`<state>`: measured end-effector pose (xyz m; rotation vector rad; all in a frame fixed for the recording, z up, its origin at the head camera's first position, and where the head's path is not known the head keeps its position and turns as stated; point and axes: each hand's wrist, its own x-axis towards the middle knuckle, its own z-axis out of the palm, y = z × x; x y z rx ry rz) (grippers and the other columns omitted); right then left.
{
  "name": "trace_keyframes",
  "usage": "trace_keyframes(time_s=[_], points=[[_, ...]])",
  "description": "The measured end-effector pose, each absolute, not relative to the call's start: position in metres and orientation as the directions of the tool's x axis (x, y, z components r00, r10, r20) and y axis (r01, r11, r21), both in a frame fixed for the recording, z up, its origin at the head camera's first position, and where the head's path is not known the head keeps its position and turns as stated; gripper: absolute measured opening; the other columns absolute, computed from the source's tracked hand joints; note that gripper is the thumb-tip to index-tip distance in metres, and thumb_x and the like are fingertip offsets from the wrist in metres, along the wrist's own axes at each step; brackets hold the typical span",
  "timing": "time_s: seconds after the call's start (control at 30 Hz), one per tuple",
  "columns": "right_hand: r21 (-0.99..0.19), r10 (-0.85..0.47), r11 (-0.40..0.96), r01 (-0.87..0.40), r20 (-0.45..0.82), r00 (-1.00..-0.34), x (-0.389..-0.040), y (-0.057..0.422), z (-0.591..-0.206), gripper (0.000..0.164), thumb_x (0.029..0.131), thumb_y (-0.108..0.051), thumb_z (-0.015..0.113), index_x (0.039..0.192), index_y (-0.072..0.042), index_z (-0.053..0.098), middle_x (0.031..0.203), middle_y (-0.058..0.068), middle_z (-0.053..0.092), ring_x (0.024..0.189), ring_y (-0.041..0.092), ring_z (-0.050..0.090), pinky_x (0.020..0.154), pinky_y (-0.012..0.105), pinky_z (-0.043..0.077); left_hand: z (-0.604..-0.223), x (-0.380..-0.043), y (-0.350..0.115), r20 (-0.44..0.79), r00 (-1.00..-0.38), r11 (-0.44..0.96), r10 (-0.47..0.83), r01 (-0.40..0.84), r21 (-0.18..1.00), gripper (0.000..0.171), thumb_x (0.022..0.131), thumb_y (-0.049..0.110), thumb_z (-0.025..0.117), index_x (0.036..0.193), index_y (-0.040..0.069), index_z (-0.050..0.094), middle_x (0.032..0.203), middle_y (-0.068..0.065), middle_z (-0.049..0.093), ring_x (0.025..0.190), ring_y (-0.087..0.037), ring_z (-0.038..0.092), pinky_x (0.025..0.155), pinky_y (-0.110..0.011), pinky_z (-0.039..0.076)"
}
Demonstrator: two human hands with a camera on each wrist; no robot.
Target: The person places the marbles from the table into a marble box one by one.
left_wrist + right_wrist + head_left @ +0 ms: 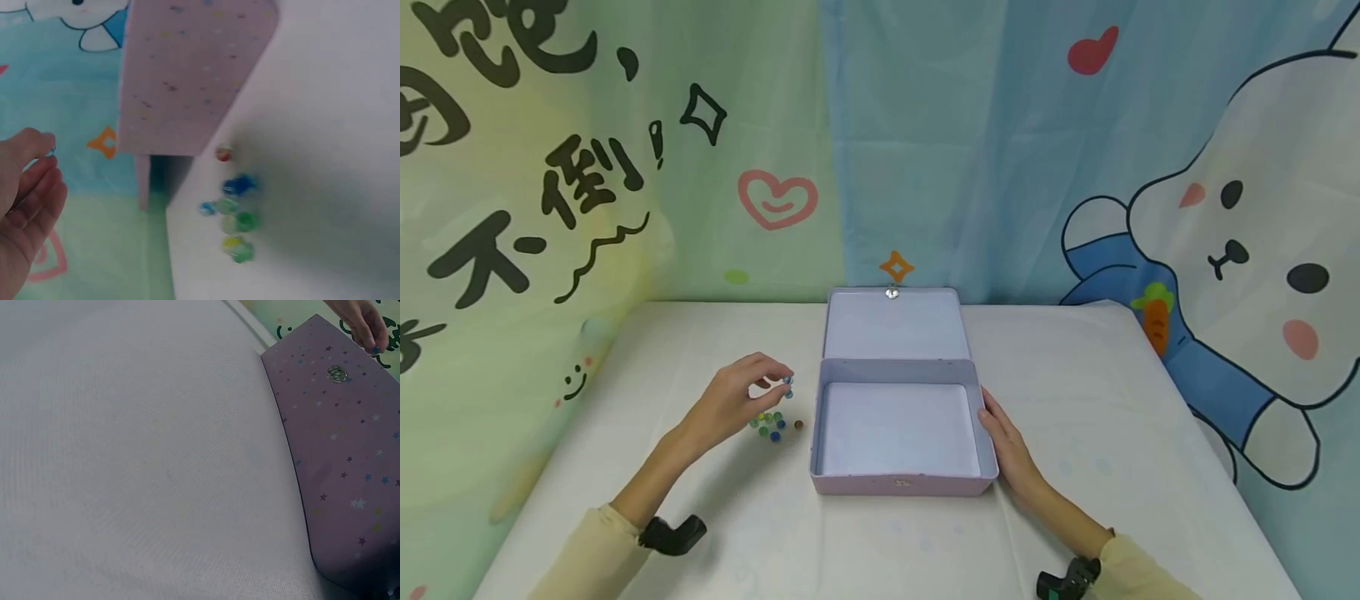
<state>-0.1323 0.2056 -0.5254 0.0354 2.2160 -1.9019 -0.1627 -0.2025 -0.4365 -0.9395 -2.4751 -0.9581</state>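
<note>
My left hand (pixel 741 396) is raised over the table left of the box, with thumb and fingertips pinching a small blue marble (pixel 787 381). A second bluish spot shows just below it; I cannot tell whether that is another marble. Beneath this hand lie several loose marbles (pixel 764 431), green, yellow and blue, with a brown one (pixel 798 425) nearer the box. The lilac tin box (pixel 898 485) stands with its hinged lid (pixel 895 325) raised, its inside bare. Against the box's right wall rests my right hand (pixel 1011 454), fingers fairly straight, a fingertip at the rim.
A white cloth covers the table (pixel 1075 375). Behind it hangs a printed curtain (pixel 917 150), close to the raised lid. Star prints and a metal clasp (pixel 337 374) mark the box's outside in the right wrist view.
</note>
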Motion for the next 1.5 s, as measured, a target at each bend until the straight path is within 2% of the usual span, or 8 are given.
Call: trace_keyframes(time_s=[0.27,0.63,0.8,0.9,1.0,1.27,1.37,1.5], points=[[-0.976,-0.13,0.148,0.158,-0.178,-0.975,-0.133,0.206,-0.527,0.058,0.105,-0.037,0.035,0.156,-0.02,0.015,0.164,0.005,0.013,0.152,0.028,0.006,0.121,0.055,0.005,-0.409,-0.187,-0.172,0.401,-0.719,0.546,0.568,0.694,0.47,0.019,0.085,0.008,0.072,0.104,0.008,0.069,0.098,-0.004,0.07,0.086,-0.014,0.066,0.073,-0.03,0.057],[-0.976,-0.127,0.146,0.162,-0.181,-0.975,-0.132,0.206,-0.528,0.057,0.105,-0.036,0.034,0.156,-0.021,0.016,0.164,0.005,0.014,0.152,0.028,0.006,0.121,0.055,0.005,-0.398,-0.225,-0.104,0.176,-0.669,0.502,0.722,0.682,0.531,0.018,0.089,0.013,0.069,0.106,0.006,0.071,0.096,-0.001,0.073,0.085,-0.008,0.066,0.076,-0.018,0.054],[-0.975,-0.126,0.148,0.163,-0.182,-0.975,-0.133,0.206,-0.528,0.057,0.105,-0.036,0.035,0.156,-0.021,0.017,0.164,0.005,0.015,0.152,0.028,0.006,0.121,0.056,0.005,-0.398,-0.231,-0.073,0.163,-0.652,0.468,0.741,0.675,0.571,0.016,0.088,0.011,0.069,0.102,0.004,0.072,0.096,-0.004,0.074,0.082,-0.008,0.066,0.074,-0.016,0.053],[-0.978,-0.128,0.137,0.16,-0.178,-0.976,-0.134,0.205,-0.529,0.056,0.105,-0.036,0.035,0.156,-0.023,0.018,0.164,0.004,0.016,0.152,0.027,0.007,0.121,0.056,0.006,-0.4,-0.233,-0.057,0.136,-0.633,0.455,0.762,0.672,0.584,0.014,0.088,0.011,0.069,0.1,0.005,0.072,0.092,-0.003,0.074,0.08,-0.007,0.064,0.073,-0.015,0.052],[-0.975,-0.126,0.134,0.177,-0.194,-0.973,-0.132,0.205,-0.529,0.056,0.105,-0.036,0.035,0.156,-0.024,0.018,0.164,0.003,0.015,0.152,0.028,0.007,0.12,0.056,0.007,-0.408,-0.233,-0.04,0.048,-0.613,0.47,0.788,0.65,0.597,0.013,0.09,0.013,0.068,0.1,0.006,0.072,0.09,-0.002,0.073,0.079,-0.005,0.063,0.072,-0.014,0.05],[-0.975,-0.122,0.126,0.182,-0.197,-0.973,-0.127,0.206,-0.529,0.056,0.104,-0.037,0.034,0.156,-0.023,0.017,0.164,0.004,0.013,0.152,0.03,0.009,0.119,0.057,0.01,-0.432,-0.234,-0.002,-0.135,-0.518,0.495,0.845,0.66,0.565,0.013,0.091,0.014,0.067,0.1,0.006,0.072,0.093,-0.002,0.074,0.081,-0.004,0.063,0.073,-0.012,0.049],[-0.975,-0.116,0.136,0.178,-0.194,-0.974,-0.128,0.206,-0.528,0.057,0.104,-0.037,0.035,0.156,-0.022,0.017,0.164,0.006,0.013,0.151,0.031,0.01,0.119,0.057,0.012,-0.436,-0.236,0.01,-0.156,-0.497,0.49,0.854,0.663,0.566,0.013,0.09,0.013,0.068,0.099,0.004,0.072,0.094,-0.005,0.074,0.081,-0.005,0.064,0.072,-0.011,0.049],[-0.975,-0.108,0.137,0.177,-0.192,-0.975,-0.129,0.205,-0.527,0.057,0.104,-0.037,0.035,0.156,-0.022,0.018,0.164,0.007,0.014,0.151,0.032,0.012,0.118,0.057,0.014,-0.446,-0.239,0.018,-0.146,-0.502,0.487,0.852,0.66,0.572,0.011,0.089,0.013,0.069,0.096,0.005,0.071,0.09,-0.003,0.072,0.077,-0.002,0.06,0.069,-0.01,0.047]])
